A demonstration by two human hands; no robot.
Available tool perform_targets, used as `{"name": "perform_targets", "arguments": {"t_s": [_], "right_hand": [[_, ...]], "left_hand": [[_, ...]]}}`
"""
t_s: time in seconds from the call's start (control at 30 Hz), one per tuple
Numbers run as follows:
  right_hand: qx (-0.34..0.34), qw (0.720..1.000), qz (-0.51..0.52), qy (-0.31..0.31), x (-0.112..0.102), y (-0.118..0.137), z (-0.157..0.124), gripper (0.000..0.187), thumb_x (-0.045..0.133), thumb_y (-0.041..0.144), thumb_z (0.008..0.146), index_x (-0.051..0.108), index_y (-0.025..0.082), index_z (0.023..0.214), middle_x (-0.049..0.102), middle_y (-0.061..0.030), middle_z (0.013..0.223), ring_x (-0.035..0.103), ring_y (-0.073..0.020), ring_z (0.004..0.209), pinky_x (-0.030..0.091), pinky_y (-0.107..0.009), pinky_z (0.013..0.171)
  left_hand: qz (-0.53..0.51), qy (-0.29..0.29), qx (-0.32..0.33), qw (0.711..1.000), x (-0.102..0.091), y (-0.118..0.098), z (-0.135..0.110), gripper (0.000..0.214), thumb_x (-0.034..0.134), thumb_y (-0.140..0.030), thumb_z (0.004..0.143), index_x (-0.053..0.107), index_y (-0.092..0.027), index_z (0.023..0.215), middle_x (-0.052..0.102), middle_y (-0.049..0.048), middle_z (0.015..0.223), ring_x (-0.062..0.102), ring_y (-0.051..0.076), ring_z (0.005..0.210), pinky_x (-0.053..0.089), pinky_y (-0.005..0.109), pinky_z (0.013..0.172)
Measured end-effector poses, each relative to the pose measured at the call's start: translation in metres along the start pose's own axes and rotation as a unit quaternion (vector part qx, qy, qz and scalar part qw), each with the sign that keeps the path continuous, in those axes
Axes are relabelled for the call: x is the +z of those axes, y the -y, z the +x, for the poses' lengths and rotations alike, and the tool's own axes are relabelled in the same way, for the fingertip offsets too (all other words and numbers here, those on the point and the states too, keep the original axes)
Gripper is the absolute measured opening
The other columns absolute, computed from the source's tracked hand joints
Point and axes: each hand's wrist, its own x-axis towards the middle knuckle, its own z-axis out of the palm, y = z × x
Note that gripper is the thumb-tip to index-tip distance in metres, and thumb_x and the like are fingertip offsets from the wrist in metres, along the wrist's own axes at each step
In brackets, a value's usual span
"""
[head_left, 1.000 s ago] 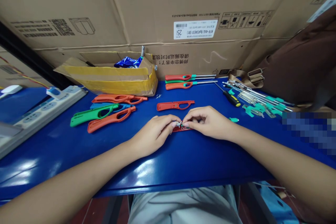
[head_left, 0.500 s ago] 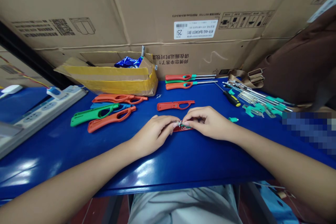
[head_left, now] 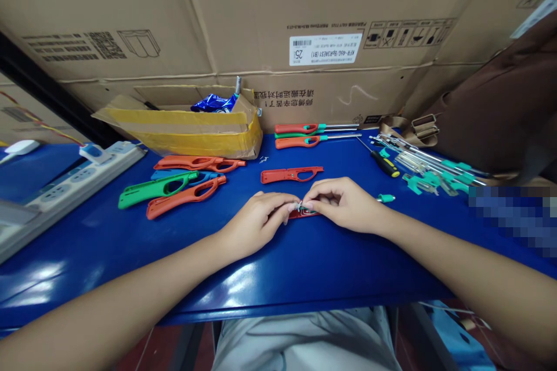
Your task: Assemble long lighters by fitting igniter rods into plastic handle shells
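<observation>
Close together at the middle of the table, my left hand (head_left: 261, 217) and my right hand (head_left: 343, 204) bend over a red lighter shell (head_left: 296, 215). Thumb and forefinger of the left pinch a small pale part (head_left: 298, 207) above the shell. The right fingertips are closed at the same spot, on what looks like a thin wire, too small to name for certain. Wires and a green piece show inside the shell, most of which my fingers hide. Just beyond lies another red shell half (head_left: 276, 176). A teal-tipped metal piece (head_left: 386, 198) protrudes behind my right wrist.
Orange, green and blue shell halves (head_left: 187, 200) lie at left, near a power strip (head_left: 69, 182). Behind stand a yellow-taped box (head_left: 195, 140) and several assembled lighters (head_left: 300, 140). A screwdriver (head_left: 385, 163), metal rods and teal parts (head_left: 452, 177) lie right, beside a brown bag (head_left: 491, 110).
The hands stay over the red shell with only slight finger movement at the small pale part. The right hand has shifted slightly, and more of the teal-tipped piece shows.
</observation>
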Motion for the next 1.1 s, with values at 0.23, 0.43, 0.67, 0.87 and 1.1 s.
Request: {"name": "perform_targets", "arguments": {"t_s": [0.23,0.43,0.67,0.87,1.1], "right_hand": [[0.029,1.0,0.012,0.004,0.0006,0.0016,-0.0004,0.025,0.063,0.036,0.085,0.075,0.014,0.085,0.063,-0.003,0.069,0.047,-0.0114,0.057,0.036,-0.025,0.053],[0.043,0.999,0.023,0.006,0.0004,0.0034,-0.0006,0.028,0.065,0.039,0.084,0.076,0.013,0.084,0.054,0.0009,0.059,0.039,-0.0091,0.052,0.031,-0.024,0.049],[0.06,0.997,0.048,0.008,0.0009,0.0,0.0018,0.027,0.067,0.04,0.083,0.075,0.014,0.084,0.057,0.0009,0.058,0.041,-0.0087,0.05,0.032,-0.023,0.048],[0.047,0.995,0.082,0.03,-0.0054,0.0009,0.0044,0.027,0.072,0.041,0.081,0.074,0.015,0.085,0.073,-0.0054,0.078,0.063,-0.0153,0.068,0.05,-0.028,0.066],[0.053,0.994,0.089,0.033,-0.0074,0.0014,0.0047,0.027,0.073,0.041,0.08,0.075,0.014,0.085,0.074,-0.0054,0.079,0.065,-0.0149,0.069,0.051,-0.028,0.067]], "left_hand": [[-0.011,0.011,0.002,1.0,0.0006,0.0,-0.0001,0.026,0.046,-0.026,0.104,0.069,-0.021,0.114,0.074,-0.002,0.082,0.067,0.014,0.073,0.042,0.03,0.081],[-0.021,-0.016,0.005,1.0,0.0042,0.0003,-0.0014,0.028,0.045,-0.029,0.105,0.07,-0.021,0.115,0.072,-0.0031,0.074,0.066,0.013,0.07,0.042,0.029,0.082],[-0.03,-0.016,-0.018,0.999,0.0047,-0.0021,0.0,0.03,0.044,-0.031,0.105,0.071,-0.021,0.115,0.071,-0.0028,0.074,0.065,0.014,0.07,0.043,0.03,0.082],[-0.042,-0.014,-0.026,0.999,0.0026,-0.0029,0.0008,0.03,0.045,-0.032,0.104,0.07,-0.02,0.115,0.071,-0.0026,0.073,0.065,0.014,0.069,0.044,0.03,0.082],[-0.059,-0.012,-0.027,0.998,0.0028,-0.0026,0.0007,0.028,0.045,-0.031,0.104,0.069,-0.02,0.115,0.07,-0.0034,0.074,0.064,0.013,0.069,0.043,0.028,0.08]]}}
